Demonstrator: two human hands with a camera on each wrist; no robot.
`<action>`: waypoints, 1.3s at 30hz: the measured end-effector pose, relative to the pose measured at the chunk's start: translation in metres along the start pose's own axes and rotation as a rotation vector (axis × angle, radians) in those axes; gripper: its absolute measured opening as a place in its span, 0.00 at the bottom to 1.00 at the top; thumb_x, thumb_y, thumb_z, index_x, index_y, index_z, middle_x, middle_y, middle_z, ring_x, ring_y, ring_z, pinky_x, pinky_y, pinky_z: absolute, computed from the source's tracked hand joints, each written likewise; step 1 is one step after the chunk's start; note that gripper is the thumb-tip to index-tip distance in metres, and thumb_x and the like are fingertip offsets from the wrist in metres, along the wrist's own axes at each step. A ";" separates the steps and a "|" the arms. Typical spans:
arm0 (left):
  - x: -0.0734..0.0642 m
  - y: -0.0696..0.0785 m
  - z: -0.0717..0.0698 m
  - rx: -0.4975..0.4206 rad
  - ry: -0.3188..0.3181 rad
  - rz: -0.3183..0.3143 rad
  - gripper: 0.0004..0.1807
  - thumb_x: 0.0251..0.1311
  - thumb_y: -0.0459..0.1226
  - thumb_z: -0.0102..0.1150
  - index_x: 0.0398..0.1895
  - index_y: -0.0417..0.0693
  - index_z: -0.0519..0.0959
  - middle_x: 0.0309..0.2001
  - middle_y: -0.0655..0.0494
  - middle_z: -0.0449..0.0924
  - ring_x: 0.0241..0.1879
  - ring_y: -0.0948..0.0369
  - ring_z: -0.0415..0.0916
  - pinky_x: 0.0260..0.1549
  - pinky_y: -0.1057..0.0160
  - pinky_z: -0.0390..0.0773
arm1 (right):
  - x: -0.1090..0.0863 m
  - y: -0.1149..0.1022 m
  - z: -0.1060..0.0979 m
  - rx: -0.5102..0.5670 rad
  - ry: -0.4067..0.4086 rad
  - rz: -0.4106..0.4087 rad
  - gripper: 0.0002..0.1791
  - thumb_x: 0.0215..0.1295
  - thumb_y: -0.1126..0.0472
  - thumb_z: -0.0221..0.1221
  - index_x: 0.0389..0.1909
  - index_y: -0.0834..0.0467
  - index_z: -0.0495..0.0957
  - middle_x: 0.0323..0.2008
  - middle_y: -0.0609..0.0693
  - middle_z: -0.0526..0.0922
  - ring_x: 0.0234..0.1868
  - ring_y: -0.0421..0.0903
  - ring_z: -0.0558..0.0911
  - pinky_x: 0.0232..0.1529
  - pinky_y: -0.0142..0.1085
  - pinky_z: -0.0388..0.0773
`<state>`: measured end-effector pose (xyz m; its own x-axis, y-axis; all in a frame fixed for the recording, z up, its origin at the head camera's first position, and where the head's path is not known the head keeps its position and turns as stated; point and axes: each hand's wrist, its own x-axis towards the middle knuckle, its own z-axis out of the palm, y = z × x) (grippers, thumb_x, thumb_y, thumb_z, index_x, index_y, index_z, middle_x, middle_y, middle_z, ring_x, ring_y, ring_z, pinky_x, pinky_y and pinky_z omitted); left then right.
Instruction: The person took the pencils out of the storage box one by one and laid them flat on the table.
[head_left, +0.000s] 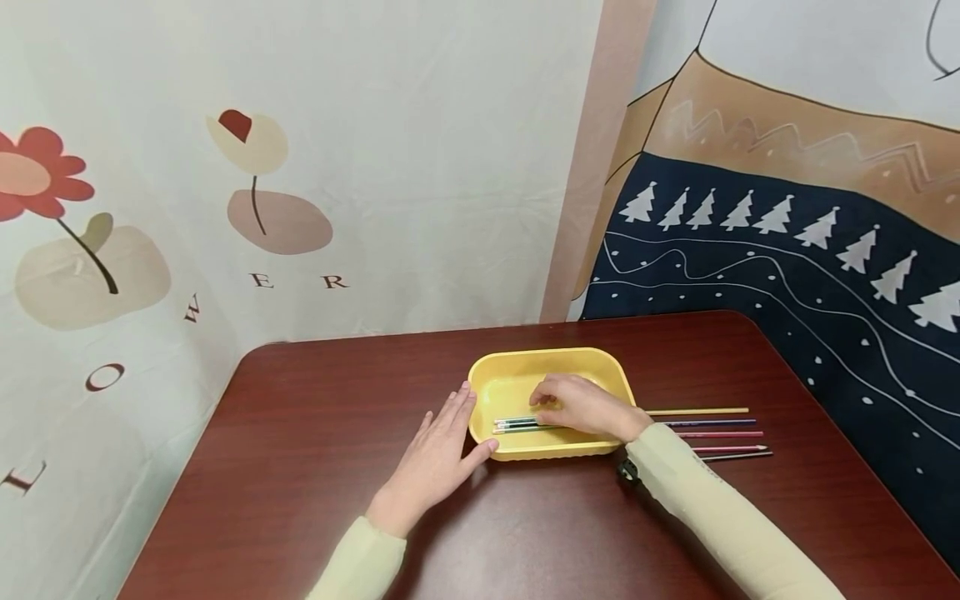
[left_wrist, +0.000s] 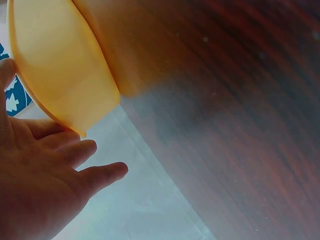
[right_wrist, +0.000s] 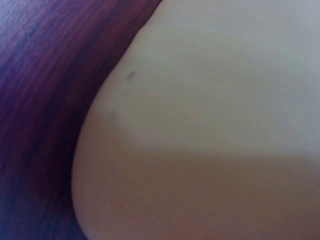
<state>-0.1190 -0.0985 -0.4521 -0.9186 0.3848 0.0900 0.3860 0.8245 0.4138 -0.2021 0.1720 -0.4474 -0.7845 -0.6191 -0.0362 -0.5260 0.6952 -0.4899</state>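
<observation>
Fabric sleeves (head_left: 735, 529), left hand (head_left: 433, 462) splayed against smooth tray (head_left: 555, 362), right hand (head_left: 583, 405) over slim pencils (head_left: 514, 423), grip unclear

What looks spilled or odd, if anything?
Nothing's spilled: pencils beside the yellow tray lie nearly parallel. Only the right wrist view is odd: blurred sleeve and skin fill most of it, no pencils visible.

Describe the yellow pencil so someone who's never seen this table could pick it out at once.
On the dark red-brown table, find the yellow tray. Just to its right, a row of thin pencils lies on the tabletop. The yellow pencil is the one at the far side of that row, set apart as the only yellow one among darker and pinkish neighbours.
</observation>
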 end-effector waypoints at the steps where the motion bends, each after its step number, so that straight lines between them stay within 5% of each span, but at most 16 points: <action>1: 0.000 0.000 0.000 0.000 0.001 0.001 0.47 0.74 0.63 0.49 0.81 0.38 0.56 0.82 0.47 0.50 0.80 0.46 0.50 0.73 0.36 0.55 | 0.000 0.001 0.000 0.004 0.004 0.003 0.12 0.67 0.55 0.70 0.48 0.53 0.86 0.43 0.41 0.83 0.48 0.41 0.81 0.58 0.44 0.79; 18: -0.001 0.001 0.000 -0.001 0.004 -0.003 0.47 0.73 0.62 0.50 0.81 0.38 0.57 0.82 0.47 0.51 0.80 0.47 0.50 0.73 0.36 0.55 | 0.002 -0.001 0.006 0.012 -0.071 0.023 0.06 0.64 0.61 0.72 0.38 0.49 0.84 0.35 0.39 0.77 0.37 0.39 0.75 0.44 0.35 0.76; 39: -0.001 0.001 0.000 0.001 0.001 -0.004 0.47 0.74 0.63 0.50 0.81 0.38 0.56 0.83 0.47 0.49 0.80 0.46 0.51 0.73 0.36 0.56 | -0.001 0.002 0.006 0.060 -0.008 -0.028 0.06 0.66 0.63 0.69 0.35 0.50 0.83 0.32 0.39 0.77 0.35 0.38 0.75 0.41 0.33 0.75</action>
<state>-0.1180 -0.0979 -0.4516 -0.9202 0.3809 0.0898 0.3824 0.8264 0.4132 -0.2001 0.1719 -0.4537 -0.7670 -0.6410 -0.0288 -0.5266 0.6545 -0.5425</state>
